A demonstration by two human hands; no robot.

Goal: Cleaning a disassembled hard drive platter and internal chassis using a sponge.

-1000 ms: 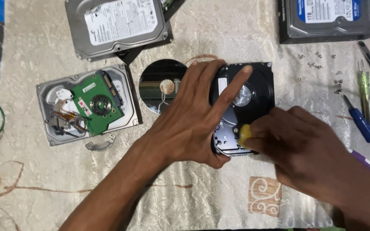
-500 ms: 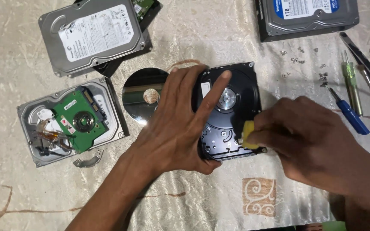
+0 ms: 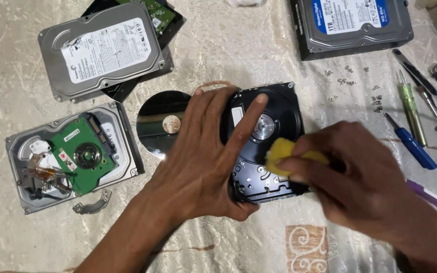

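The open drive (image 3: 264,146) is pinned flat by the spread left hand (image 3: 203,162); the yellow sponge (image 3: 281,154), pinched in the right hand (image 3: 350,177) at 3 o'clock, is best wiped lightly.

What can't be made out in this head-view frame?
- Open drive: its left and lower parts lie under the left hand and right hand.
- Yellow pad: mostly hidden by right fingers.
- Screws: too small to count.
- Blue-labelled drive: cut off by the top edge.

Left hand (image 3: 198,162) hides open drive's (image 3: 274,126) left side.
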